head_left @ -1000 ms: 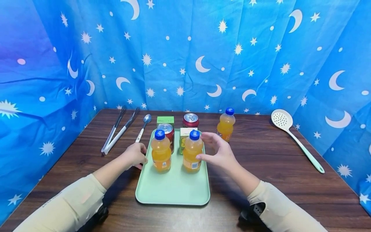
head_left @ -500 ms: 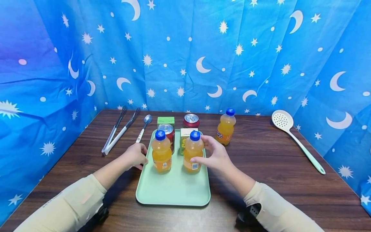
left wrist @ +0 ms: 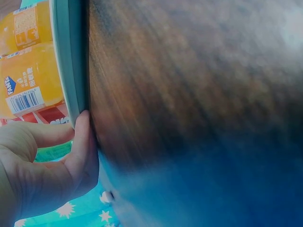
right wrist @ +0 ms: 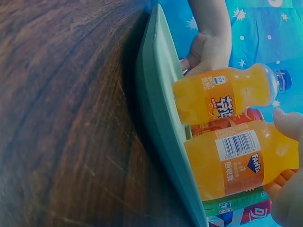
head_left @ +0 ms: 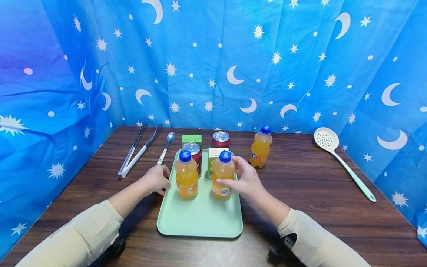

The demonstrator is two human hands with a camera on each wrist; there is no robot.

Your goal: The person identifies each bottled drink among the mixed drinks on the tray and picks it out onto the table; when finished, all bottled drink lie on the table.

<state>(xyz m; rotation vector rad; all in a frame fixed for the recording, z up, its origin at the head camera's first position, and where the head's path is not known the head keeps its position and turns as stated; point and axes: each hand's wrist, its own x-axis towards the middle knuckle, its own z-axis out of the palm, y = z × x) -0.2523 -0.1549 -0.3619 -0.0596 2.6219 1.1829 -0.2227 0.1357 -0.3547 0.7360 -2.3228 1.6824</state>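
Observation:
A pale green tray [head_left: 200, 218] lies on the table with two blue-capped Fanta bottles standing on it. My left hand [head_left: 156, 178] pinches the tray's left rim; in the left wrist view its thumb [left wrist: 54, 135] is on the inner side and a finger on the outer side. My right hand [head_left: 248, 180] grips the right Fanta bottle [head_left: 222, 168], thumb across the front, other fingers partly hidden behind. The left Fanta bottle [head_left: 186, 180] stands upright beside it. Behind these two, a red can [head_left: 192, 149] and a green-and-white drink carton [head_left: 213, 160] are partly covered.
Beyond the tray are a green box [head_left: 191, 139] and another red can [head_left: 221, 138]. A third Fanta bottle [head_left: 260, 151] stands to the right. Tongs [head_left: 139, 159] and a spoon [head_left: 165, 148] lie left; a skimmer [head_left: 345, 163] lies far right. A starry blue curtain [head_left: 213, 66] hangs behind.
My right hand has moved left onto the right bottle, and its thumb now reaches further across the front. The left hand stays at the tray rim.

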